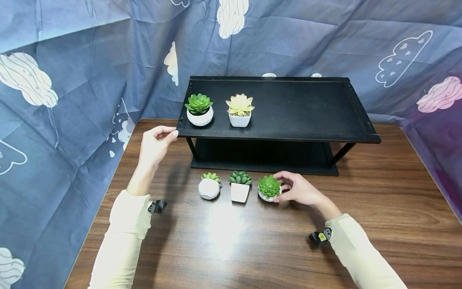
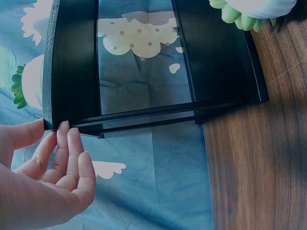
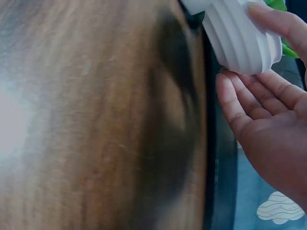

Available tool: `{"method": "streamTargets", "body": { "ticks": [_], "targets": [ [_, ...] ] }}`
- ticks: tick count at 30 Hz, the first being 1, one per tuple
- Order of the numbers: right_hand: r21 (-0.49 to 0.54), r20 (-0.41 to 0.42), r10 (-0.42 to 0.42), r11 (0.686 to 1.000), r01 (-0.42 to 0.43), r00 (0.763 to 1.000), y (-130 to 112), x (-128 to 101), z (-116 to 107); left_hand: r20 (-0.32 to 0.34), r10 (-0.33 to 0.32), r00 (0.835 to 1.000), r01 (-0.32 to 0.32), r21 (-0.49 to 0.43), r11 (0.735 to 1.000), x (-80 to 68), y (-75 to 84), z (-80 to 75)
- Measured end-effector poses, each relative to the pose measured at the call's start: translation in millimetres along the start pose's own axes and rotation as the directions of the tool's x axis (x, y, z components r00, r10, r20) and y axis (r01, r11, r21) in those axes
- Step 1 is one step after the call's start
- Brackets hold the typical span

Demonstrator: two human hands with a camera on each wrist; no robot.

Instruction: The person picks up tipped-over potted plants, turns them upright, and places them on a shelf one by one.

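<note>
My left hand (image 1: 154, 146) pinches the front left corner of the black shelf's top board (image 1: 296, 108) between thumb and fingertips. In the left wrist view the thumb lies on one face of that board and the fingers on the other. With my right hand (image 1: 297, 188) I grip a green succulent (image 1: 269, 186) in a round white ribbed pot (image 3: 242, 40), thumb at the near side and fingers behind. To its left are a dark green succulent in a tapered white pot (image 1: 240, 192) and a light green one in a rounded white pot (image 1: 209, 188).
On the top board stand a green succulent in a round white pot (image 1: 200, 117) and a yellowish succulent in a square white pot (image 1: 240, 119). The shelf's lower board (image 1: 263, 156) lies behind the front row. A blue patterned cloth (image 1: 288, 40) hangs behind the wooden table (image 1: 267, 253).
</note>
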State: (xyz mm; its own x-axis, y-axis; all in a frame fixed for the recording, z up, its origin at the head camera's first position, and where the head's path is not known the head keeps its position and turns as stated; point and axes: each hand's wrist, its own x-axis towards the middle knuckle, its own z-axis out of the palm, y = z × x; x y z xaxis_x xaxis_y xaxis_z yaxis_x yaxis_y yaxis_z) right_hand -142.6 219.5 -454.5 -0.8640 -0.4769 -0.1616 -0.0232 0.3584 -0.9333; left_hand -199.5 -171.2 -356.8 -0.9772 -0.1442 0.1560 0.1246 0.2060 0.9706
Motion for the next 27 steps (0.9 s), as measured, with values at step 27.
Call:
{"method": "streamTargets", "body": {
  "ticks": [27],
  "targets": [
    [-0.066, -0.078, -0.12, 0.991, 0.115, 0.99, -90.6, -23.1, -32.7, 0.01, -0.005, 1.0, 0.005, 0.003, 1.0, 0.4, -0.8, 0.2]
  ]
}}
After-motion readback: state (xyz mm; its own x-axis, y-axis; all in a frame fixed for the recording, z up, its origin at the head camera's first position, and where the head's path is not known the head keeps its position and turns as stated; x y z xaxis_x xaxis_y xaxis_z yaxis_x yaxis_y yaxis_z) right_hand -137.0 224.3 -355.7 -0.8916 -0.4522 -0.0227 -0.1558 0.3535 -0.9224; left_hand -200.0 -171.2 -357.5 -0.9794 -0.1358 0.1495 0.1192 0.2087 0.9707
